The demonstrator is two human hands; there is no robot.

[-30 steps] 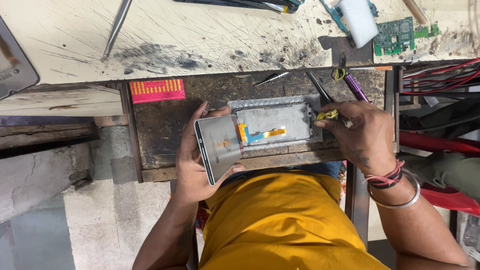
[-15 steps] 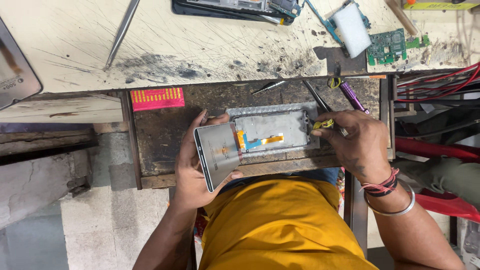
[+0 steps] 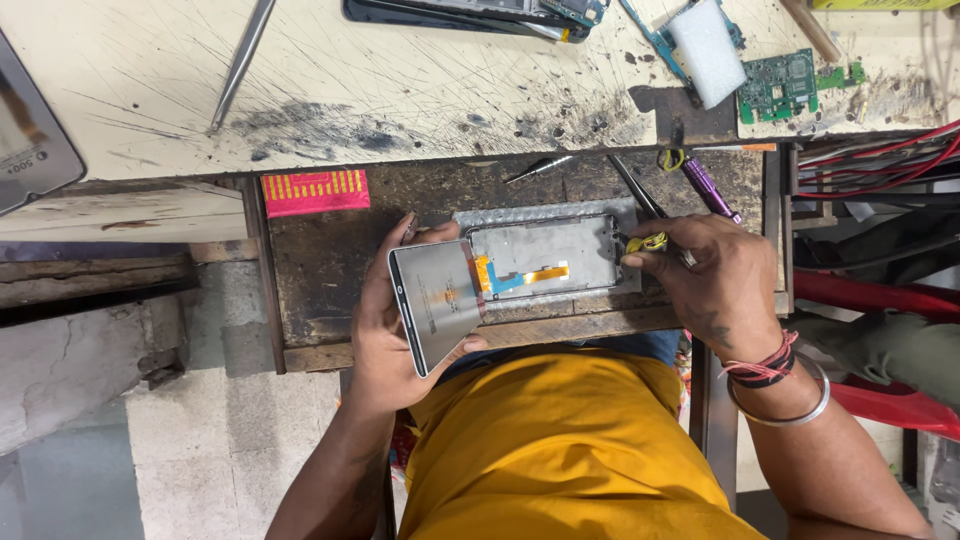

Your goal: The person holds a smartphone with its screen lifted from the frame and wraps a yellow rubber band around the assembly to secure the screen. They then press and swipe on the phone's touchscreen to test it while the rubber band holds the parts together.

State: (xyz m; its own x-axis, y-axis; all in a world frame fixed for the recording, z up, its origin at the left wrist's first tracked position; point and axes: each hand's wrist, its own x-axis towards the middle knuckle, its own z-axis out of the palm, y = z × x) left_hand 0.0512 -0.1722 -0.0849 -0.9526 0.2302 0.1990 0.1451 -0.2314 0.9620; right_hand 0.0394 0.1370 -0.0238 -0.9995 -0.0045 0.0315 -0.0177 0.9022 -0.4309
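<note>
I see a scratched pale workbench (image 3: 400, 90) above my hands. My left hand (image 3: 385, 330) grips the lifted phone screen (image 3: 437, 303); my right hand (image 3: 715, 285) pinches a yellow-handled tool (image 3: 648, 242) against the phone frame (image 3: 545, 255).

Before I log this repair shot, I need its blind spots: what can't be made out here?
Head view only:
- Tool tip under the right hand: fingers cover it; only a yellow bit shows.
- Underside of the screen panel in the left hand: faces away.
- Grey device at the left edge: cut off.
- Green circuit board: parts too small to tell.
- Dark phone at top: cropped.
</note>
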